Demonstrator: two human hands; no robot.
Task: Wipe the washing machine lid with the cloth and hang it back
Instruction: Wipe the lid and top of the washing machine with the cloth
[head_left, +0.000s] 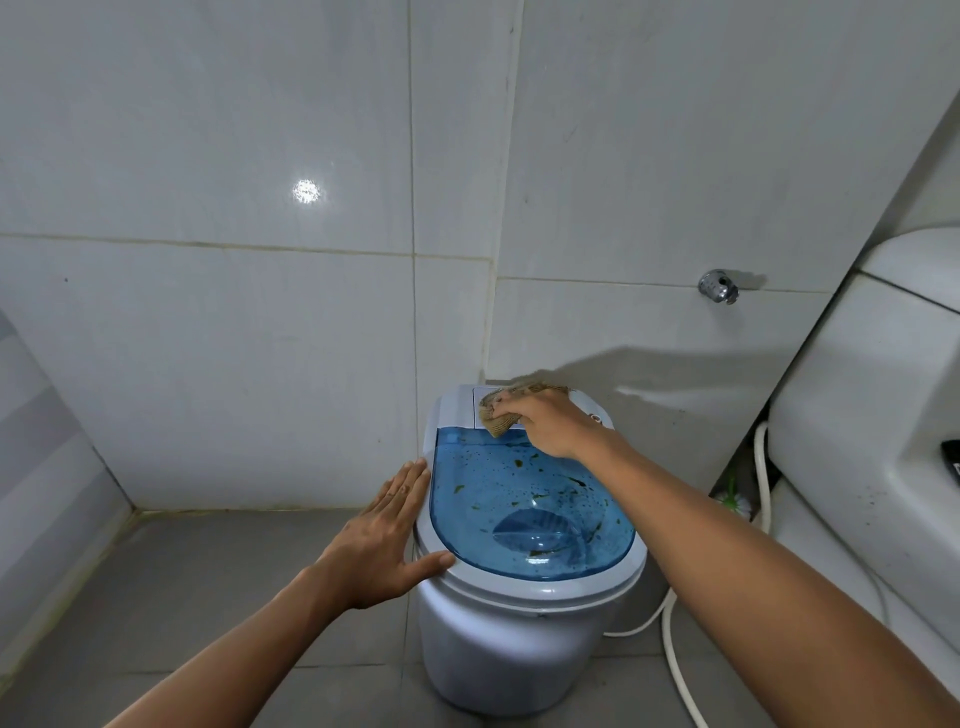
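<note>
A small round washing machine (498, 644) stands on the grey floor against the tiled wall. Its translucent blue lid (524, 499) is speckled with drops and dark bits of dirt. My right hand (550, 423) grips a bunched tan cloth (496, 415) and presses it on the pale control panel at the far edge of the lid. My left hand (387, 535) lies flat with straight fingers against the machine's left rim, thumb on the front rim.
A large white appliance (878, 467) stands close on the right. A white hose (675, 639) runs over the floor beside the machine. A chrome tap (719, 286) sticks out of the wall above. The tiled corner lies to the left.
</note>
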